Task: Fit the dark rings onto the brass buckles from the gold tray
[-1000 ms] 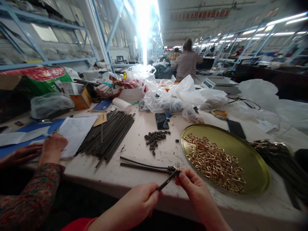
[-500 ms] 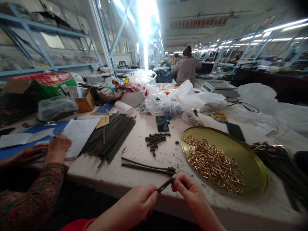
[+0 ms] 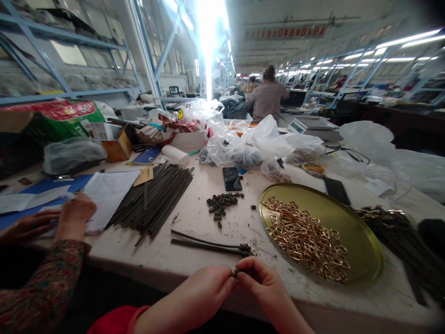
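At the table's front edge my left hand (image 3: 213, 286) is closed, and its fingertips pinch a short dark strap (image 3: 236, 273). My right hand (image 3: 260, 279) meets it from the right, thumb and finger closed on the same strap. Most of the strap is hidden by my fingers. Just beyond my hands lie two dark straps (image 3: 205, 243) with a gold buckle (image 3: 249, 247) at their right end. Farther back is a heap of small dark loops (image 3: 222, 202). To the right, a round gold tray (image 3: 365, 241) carries many gold buckles (image 3: 306, 236).
A bundle of dark strips (image 3: 160, 199) lies at left. Beside it a co-worker's hand (image 3: 78, 208) rests on white papers (image 3: 111, 185). A phone (image 3: 232, 179) and plastic bags (image 3: 257, 144) are at the back. Dark straps (image 3: 392, 232) pile up at far right.
My hands have come together; the strap stretch that showed between them is now mostly covered. My right hand has shifted left and slightly down. The view has moved a little.
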{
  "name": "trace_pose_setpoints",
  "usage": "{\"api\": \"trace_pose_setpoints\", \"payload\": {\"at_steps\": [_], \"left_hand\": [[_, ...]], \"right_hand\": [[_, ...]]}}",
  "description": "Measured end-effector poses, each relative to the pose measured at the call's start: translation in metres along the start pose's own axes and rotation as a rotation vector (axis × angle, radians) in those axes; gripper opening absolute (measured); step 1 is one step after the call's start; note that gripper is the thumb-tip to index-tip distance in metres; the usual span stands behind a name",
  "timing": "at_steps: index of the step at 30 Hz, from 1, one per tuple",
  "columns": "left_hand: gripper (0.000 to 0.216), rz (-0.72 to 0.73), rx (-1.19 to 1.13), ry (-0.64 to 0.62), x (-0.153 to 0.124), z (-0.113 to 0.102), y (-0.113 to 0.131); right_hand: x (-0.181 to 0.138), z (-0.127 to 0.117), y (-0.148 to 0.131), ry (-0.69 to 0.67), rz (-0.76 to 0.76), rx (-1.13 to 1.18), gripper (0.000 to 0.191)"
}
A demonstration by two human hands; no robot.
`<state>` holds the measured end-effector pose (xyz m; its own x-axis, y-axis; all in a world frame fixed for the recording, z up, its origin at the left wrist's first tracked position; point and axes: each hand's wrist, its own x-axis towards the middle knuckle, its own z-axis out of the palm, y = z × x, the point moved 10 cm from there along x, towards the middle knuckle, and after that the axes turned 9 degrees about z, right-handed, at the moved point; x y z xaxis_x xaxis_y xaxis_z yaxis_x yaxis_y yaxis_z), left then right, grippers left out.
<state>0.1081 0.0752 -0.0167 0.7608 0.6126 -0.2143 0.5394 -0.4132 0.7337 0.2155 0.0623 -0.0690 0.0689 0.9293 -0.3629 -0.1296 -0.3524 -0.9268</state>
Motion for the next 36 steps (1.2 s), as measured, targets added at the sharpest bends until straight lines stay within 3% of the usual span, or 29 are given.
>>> {"api": "trace_pose_setpoints", "payload": {"at_steps": [3, 9, 13, 16, 18, 21, 23, 27, 31, 36], "left_hand": [[0.026, -0.053, -0.012, 0.014, 0.001, -0.004, -0.008], [0.026, 0.02, -0.216, 0.106, 0.008, -0.002, -0.012], [0.036, -0.047, -0.354, 0.203, 0.016, 0.004, -0.033], [0.043, -0.014, -0.444, 0.257, 0.027, 0.001, -0.043], [0.041, -0.017, -0.485, 0.238, 0.033, -0.001, -0.05], [0.045, -0.093, -0.489, 0.22, 0.036, -0.006, -0.06], [0.046, -0.105, -0.503, 0.214, 0.037, -0.007, -0.06], [0.041, -0.095, -0.537, 0.171, 0.039, -0.001, -0.051], [0.035, -0.151, -0.532, 0.149, 0.03, 0.003, -0.051], [0.033, -0.097, -0.399, 0.227, 0.02, -0.013, -0.041]], "right_hand": [[0.005, -0.006, -0.003, 0.017, 0.05, 0.117, 0.031], [0.018, 0.019, 0.021, -0.021, 0.082, 0.308, 0.039], [0.021, 0.024, 0.022, 0.038, -0.054, 0.189, 0.035], [0.02, 0.027, -0.001, -0.079, -0.173, -0.088, 0.031], [0.025, 0.012, -0.021, -0.102, -0.215, -0.393, 0.026], [0.051, -0.059, -0.062, 0.258, -0.213, -0.869, 0.019], [0.076, -0.101, -0.077, 0.423, -0.11, -1.185, 0.017], [0.118, -0.137, -0.078, 0.436, -0.022, -1.247, 0.008], [0.131, -0.139, -0.072, 0.385, -0.041, -1.158, 0.005], [0.114, -0.129, -0.087, 0.385, -0.142, -0.924, 0.007]]}}
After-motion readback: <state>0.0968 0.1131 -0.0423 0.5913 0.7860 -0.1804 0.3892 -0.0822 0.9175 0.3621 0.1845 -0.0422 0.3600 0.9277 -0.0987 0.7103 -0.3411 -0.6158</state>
